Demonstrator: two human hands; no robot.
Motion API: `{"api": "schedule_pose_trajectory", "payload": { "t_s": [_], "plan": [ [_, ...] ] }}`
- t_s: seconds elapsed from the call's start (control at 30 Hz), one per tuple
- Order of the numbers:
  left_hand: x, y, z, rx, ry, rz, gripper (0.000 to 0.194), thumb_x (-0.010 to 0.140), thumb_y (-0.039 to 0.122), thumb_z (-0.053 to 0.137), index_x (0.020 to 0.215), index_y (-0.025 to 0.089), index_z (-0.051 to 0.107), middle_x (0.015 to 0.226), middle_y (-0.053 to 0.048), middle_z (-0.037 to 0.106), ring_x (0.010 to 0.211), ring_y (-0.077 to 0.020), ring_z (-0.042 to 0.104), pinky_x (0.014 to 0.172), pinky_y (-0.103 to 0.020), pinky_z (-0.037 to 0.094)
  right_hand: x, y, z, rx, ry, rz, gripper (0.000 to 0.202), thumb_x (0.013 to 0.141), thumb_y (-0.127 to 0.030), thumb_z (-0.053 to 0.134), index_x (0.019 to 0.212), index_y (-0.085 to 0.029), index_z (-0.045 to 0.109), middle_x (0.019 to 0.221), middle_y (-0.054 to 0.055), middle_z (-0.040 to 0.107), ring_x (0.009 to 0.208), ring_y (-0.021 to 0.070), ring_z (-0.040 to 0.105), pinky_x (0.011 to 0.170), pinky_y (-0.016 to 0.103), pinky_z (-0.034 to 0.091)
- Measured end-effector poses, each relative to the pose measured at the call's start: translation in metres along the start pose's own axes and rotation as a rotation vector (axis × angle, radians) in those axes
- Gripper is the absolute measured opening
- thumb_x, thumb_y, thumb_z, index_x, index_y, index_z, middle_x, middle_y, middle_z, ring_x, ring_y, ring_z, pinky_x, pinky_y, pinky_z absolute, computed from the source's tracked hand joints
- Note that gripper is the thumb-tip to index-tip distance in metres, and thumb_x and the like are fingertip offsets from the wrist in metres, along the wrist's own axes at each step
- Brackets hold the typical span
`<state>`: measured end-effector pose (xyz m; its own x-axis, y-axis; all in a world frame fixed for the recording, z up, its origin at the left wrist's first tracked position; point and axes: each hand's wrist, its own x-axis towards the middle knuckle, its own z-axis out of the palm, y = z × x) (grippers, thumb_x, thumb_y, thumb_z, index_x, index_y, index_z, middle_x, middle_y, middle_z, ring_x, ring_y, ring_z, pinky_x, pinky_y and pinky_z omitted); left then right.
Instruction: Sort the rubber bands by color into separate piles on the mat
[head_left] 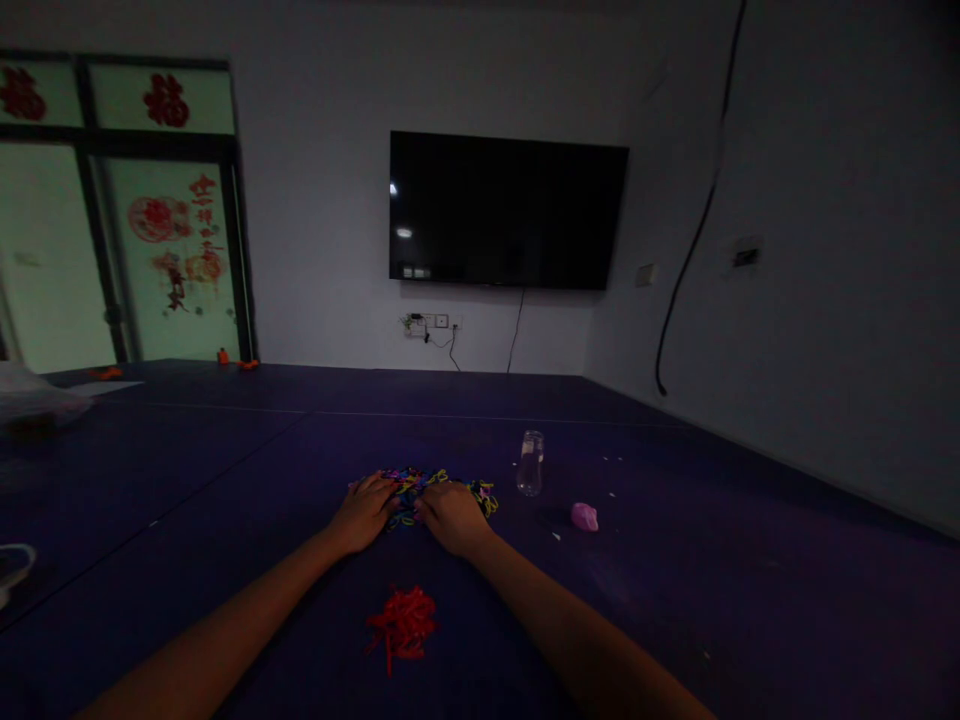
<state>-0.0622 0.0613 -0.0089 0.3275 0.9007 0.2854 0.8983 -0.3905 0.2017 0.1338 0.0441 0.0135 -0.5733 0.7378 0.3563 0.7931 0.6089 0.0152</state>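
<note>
On the dark blue table surface lies a loose heap of small multicoloured elastic bands (409,489), with yellow, blue, pink and black among them. My left hand (367,512) rests at the heap's left side, palm down, fingers stretched over the bands and apart. From the right, my right hand (452,515) lies over the same heap with its thumb held away from the bent fingers; the fingertips are partly hidden. Closer to me, between my forearms, sits a separate small pile of red bands (406,622). Neither hand touches it.
Right of the heap stands a clear plastic bottle (530,466), with a crumpled pink lump (584,517) nearby. White scraps dot the table. A white ring-shaped item (19,560) and a clear plastic bag (34,395) lie left. Orange pieces (247,365) sit at the far edge.
</note>
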Motion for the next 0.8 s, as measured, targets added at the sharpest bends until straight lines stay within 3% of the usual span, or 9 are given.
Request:
{"api": "schedule_pose_trajectory", "payload": {
  "t_s": [0.3,0.47,0.63,0.8],
  "plan": [
    [0.0002,-0.0043,0.0007,-0.053,0.133,0.082,0.037,0.092,0.029,0.037,0.121,0.021,0.058,0.127,-0.007,0.059,0.126,-0.0234,0.043,0.106,-0.045,0.031,-0.0021,-0.0031,-0.0045,-0.008,0.018,0.01,0.034,0.095,-0.029,0.036,0.089,-0.015,0.066,0.093,0.01,0.069,0.091,0.0204,0.062,0.081,0.029,0.041],
    [-0.0004,-0.0032,-0.0046,-0.088,0.243,0.095,0.036,0.094,0.027,0.033,0.106,0.017,0.066,0.112,-0.008,0.067,0.111,-0.0221,0.056,0.102,-0.041,0.037,-0.003,-0.0044,-0.0069,-0.011,0.005,0.008,0.034,0.095,-0.029,0.035,0.089,-0.015,0.066,0.092,0.01,0.069,0.09,0.02,0.062,0.081,0.029,0.041],
    [-0.0011,-0.0014,-0.0071,-0.044,0.206,0.086,0.032,0.092,0.021,0.037,0.096,0.017,0.069,0.104,-0.009,0.07,0.103,-0.0214,0.06,0.097,-0.039,0.041,-0.0013,-0.0037,-0.0041,-0.016,-0.002,0.02,0.032,0.094,-0.03,0.037,0.089,-0.016,0.066,0.093,0.01,0.069,0.091,0.02,0.062,0.081,0.029,0.041],
    [0.0009,-0.0032,-0.0042,0.012,0.131,0.049,0.033,0.092,0.02,0.038,0.11,0.016,0.065,0.121,-0.01,0.063,0.117,-0.023,0.053,0.103,-0.042,0.037,-0.0006,-0.0031,-0.0027,-0.028,0.003,0.027,0.032,0.094,-0.03,0.037,0.089,-0.015,0.066,0.093,0.011,0.069,0.091,0.0207,0.062,0.08,0.029,0.041]
  ]
}}
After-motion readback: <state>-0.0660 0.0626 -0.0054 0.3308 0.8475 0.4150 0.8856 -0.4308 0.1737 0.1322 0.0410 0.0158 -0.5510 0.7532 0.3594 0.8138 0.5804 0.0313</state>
